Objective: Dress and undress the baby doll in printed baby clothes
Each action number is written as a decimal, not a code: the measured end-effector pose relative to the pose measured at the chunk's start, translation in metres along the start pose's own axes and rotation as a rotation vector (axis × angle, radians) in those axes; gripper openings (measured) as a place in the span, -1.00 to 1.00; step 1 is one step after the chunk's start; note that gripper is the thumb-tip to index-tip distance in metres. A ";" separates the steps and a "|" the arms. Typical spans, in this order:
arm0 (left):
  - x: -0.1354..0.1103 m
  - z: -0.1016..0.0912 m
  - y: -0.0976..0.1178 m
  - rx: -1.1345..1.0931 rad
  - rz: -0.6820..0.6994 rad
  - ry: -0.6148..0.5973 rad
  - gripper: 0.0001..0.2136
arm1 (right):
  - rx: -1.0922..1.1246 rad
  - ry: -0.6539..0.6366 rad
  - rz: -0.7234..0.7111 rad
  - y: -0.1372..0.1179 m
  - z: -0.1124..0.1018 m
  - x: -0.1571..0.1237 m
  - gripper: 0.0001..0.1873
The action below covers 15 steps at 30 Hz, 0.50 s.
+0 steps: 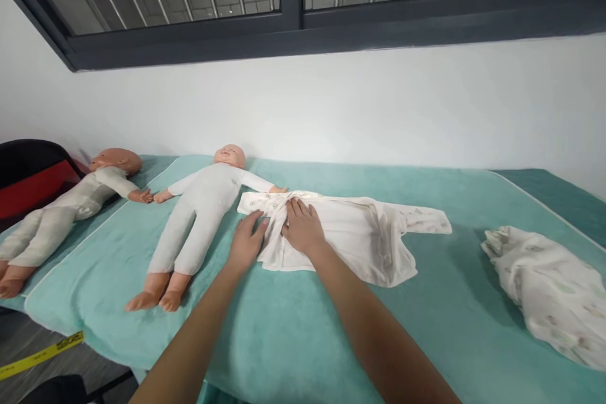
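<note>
A white baby shirt (350, 227) with small prints on its sleeves lies spread on the green cloth (274, 341), its sleeves reaching out to both sides. My right hand (303, 225) rests on the shirt's left part, fingers stretched out over the fabric. At the shirt's left edge, below the sleeve, my left hand (247, 240) touches the fabric with its fingers apart. Just left of the shirt, a baby doll (208, 192) in a white bodysuit lies on its back. The doll's hand meets the top of the shirt's left sleeve.
A second baby doll (85, 199) lies at the far left, beside a black and red chair (35, 186). To the right sits a crumpled white printed cloth (544, 290). Behind the table stands a white wall (303, 113) with a dark-framed window. Yellow tape (42, 356) marks the floor.
</note>
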<state>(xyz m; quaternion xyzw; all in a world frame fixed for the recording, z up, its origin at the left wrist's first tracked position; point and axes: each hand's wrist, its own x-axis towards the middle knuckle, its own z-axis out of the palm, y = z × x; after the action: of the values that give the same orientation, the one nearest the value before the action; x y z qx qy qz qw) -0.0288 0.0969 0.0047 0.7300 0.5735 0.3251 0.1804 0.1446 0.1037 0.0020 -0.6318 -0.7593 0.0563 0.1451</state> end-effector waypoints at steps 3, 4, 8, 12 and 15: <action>-0.027 -0.006 0.003 -0.165 0.019 -0.016 -0.54 | 0.017 0.043 0.029 -0.003 -0.004 -0.002 -0.35; -0.036 -0.006 0.006 -0.143 0.057 -0.031 -0.51 | 0.019 0.055 0.038 -0.004 -0.007 -0.003 -0.38; -0.068 -0.004 0.020 0.174 0.311 -0.035 -0.49 | 0.017 0.070 0.041 -0.008 -0.017 -0.024 -0.52; -0.077 -0.006 0.031 0.316 0.539 -0.122 -0.61 | 0.032 0.115 -0.125 0.005 -0.027 -0.083 -0.59; -0.076 -0.007 0.030 0.319 0.573 -0.133 -0.62 | 0.004 0.161 -0.196 0.032 -0.040 -0.139 -0.60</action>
<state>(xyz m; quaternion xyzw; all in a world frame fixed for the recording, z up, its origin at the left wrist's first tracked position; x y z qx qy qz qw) -0.0216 0.0154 0.0087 0.9003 0.3755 0.2202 0.0021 0.2084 -0.0294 0.0109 -0.5567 -0.8033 -0.0075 0.2116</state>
